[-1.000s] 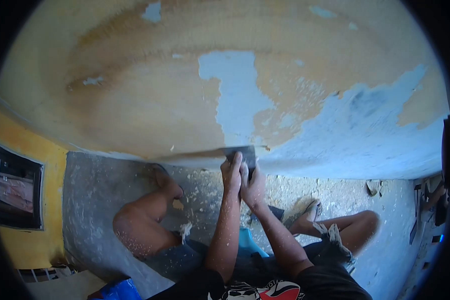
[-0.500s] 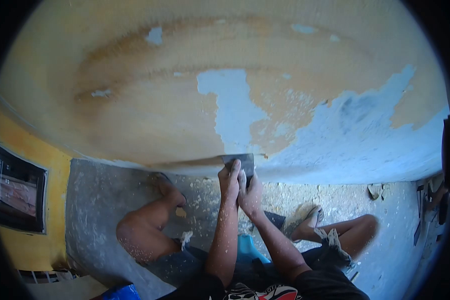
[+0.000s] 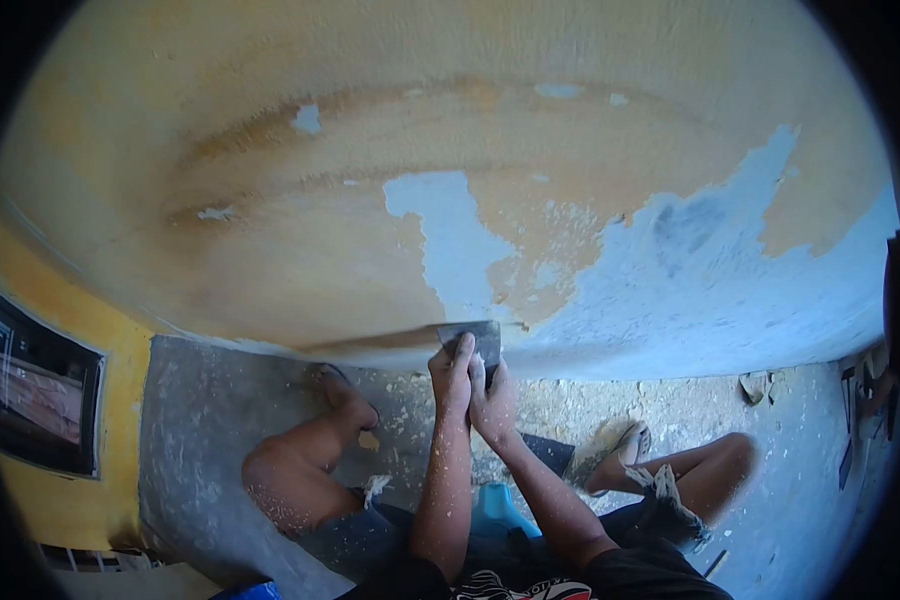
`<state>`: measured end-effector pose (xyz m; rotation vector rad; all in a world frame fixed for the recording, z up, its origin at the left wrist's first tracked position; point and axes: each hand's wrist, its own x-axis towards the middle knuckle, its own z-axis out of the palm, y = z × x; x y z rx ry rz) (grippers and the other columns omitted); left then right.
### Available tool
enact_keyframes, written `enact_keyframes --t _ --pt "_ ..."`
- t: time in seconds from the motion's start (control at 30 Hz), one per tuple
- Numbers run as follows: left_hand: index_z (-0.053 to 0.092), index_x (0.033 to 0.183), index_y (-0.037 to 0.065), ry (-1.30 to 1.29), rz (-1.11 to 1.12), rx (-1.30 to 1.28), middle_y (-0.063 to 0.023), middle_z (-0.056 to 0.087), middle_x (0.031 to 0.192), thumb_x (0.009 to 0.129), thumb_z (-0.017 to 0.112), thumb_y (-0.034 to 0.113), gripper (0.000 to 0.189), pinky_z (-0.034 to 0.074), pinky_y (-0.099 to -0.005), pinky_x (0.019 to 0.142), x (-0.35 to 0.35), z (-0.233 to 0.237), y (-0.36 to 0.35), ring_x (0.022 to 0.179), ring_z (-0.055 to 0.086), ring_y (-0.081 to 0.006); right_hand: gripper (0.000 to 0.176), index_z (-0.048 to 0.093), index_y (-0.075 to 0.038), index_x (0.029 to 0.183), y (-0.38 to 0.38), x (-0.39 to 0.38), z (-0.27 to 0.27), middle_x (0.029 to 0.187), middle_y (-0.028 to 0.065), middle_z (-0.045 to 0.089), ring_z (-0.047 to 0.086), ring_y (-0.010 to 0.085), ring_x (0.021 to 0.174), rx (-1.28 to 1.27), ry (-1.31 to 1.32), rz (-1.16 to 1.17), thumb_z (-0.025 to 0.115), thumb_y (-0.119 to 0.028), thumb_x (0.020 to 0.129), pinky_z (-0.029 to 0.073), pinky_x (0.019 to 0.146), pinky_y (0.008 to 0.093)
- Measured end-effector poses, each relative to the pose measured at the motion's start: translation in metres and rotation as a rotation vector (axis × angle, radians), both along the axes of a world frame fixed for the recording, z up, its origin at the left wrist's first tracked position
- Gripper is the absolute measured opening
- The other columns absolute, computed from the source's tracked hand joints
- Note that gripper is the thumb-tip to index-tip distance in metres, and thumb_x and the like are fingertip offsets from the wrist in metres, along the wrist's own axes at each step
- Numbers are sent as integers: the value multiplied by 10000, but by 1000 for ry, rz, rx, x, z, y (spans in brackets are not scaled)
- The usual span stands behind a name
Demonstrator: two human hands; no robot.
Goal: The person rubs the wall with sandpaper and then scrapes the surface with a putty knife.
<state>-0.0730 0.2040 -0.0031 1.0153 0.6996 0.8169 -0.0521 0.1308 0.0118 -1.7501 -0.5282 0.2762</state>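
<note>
Both my hands grip a flat metal scraper [image 3: 478, 337] whose blade is pressed against the base of a yellow painted wall [image 3: 310, 230]. My left hand [image 3: 450, 375] is wrapped over the handle with one finger stretched up onto the blade. My right hand [image 3: 492, 398] clasps the same handle just beside and below it. Where paint has come off, pale blue patches [image 3: 450, 240] show, with a larger bare blue area [image 3: 710, 270] to the right. Both forearms are dusted with paint flakes.
I sit low on a blue stool [image 3: 492, 508] with knees spread, feet in sandals [image 3: 620, 440]. Paint flakes and dust litter the grey concrete floor [image 3: 200, 440]. A dark framed opening [image 3: 30, 390] sits in the yellow wall at left. Debris lies at the far right [image 3: 755, 385].
The view has tilted so the wall patches and the scraper sit lower in the frame. Both hands have stayed clasped on the scraper at the wall's base, shifting slightly left.
</note>
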Motion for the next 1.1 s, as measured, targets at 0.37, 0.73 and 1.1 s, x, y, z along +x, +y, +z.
enact_keyframes --t 0.37,0.73,1.1 --pt "698 999 -3 -96 39 -1 18 658 856 941 663 261 273 437 -225 658 13 -18 -1 709 523 -62 382 569 60 1150 5 9 -18 860 301 652 643 482 829 136 -132 -30 536 -283 985 496 672 481" --pt "636 809 21 -28 -3 34 41 544 649 941 653 245 260 339 -234 496 6 -13 6 548 435 -38 444 532 89 1213 11 8 -30 871 306 650 646 474 836 168 -149 -17 533 -292 986 498 689 472" --pt "678 930 -31 75 39 141 6 649 814 923 681 245 277 453 -236 658 4 -8 13 737 556 -68 411 591 30 1113 16 -4 -24 900 274 668 660 441 853 123 48 -49 517 -356 993 509 738 447"
